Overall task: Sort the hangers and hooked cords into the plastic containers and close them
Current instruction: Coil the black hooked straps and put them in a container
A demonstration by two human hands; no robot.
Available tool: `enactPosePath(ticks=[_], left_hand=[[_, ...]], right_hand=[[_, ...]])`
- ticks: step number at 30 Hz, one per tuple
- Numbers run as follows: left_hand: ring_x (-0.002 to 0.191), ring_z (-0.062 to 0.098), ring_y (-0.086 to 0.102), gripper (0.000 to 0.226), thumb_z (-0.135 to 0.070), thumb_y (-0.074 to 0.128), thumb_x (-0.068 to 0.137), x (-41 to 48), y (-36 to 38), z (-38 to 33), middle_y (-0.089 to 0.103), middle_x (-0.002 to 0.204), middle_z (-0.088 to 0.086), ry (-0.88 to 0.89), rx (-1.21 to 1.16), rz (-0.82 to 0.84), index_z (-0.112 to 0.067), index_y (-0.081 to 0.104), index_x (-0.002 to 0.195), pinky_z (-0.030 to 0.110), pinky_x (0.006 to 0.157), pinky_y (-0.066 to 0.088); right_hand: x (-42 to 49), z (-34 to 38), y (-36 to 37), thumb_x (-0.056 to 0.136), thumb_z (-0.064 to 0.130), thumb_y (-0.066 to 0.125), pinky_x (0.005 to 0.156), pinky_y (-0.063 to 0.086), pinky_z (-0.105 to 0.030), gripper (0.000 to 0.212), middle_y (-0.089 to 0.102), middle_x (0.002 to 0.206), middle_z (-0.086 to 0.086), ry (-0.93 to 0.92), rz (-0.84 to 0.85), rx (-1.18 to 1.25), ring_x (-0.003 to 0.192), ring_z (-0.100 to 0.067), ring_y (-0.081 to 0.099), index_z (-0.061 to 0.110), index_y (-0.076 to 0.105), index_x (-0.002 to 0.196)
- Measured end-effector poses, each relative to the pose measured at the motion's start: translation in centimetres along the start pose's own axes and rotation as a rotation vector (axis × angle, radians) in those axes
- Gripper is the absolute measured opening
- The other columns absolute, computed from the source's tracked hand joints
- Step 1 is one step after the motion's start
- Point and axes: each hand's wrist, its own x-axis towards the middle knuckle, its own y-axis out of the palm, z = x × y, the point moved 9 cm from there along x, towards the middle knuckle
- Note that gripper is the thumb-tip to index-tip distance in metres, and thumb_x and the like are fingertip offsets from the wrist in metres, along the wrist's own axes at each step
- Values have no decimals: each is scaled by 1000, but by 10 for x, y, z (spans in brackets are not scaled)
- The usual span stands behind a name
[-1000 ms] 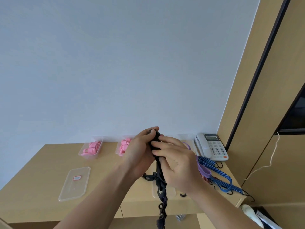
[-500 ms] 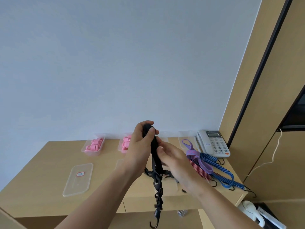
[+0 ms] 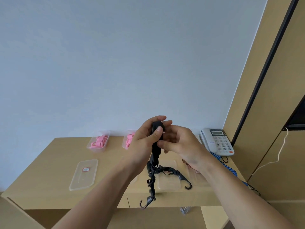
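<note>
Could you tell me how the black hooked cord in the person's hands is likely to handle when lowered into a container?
Probably floppy: the black cord hangs limp and kinked below the left hand and right hand. Its end hook may well snag a rim. It seems light, since a pinch holds it.

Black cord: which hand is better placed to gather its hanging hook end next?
Probably the right hand: its fingers only pinch the black cord below, while the left hand grips the folded top.
</note>
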Motion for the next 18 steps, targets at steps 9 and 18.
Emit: enactPosePath(ticks=[9,18], left_hand=[[118,14,66,57,-65,56,94,-6,-3,25,56,146,-26,-101,76,31,-50,45,148,36,94,52],[94,31,74,46,-59,59,88,-25,-19,71,77,102,16,-284,136,-32,-19,78,102,42,85,58]], right_hand=[[-4,-11,2,87,5,73,69,48,-34,10,63,73,-16,8,-25,-37,66,-19,57,-5,70,87],[-5,-11,-29,83,8,75,78,54,-40,11,74,90,-17,-80,-242,-17,76,-24,68,6,73,94]])
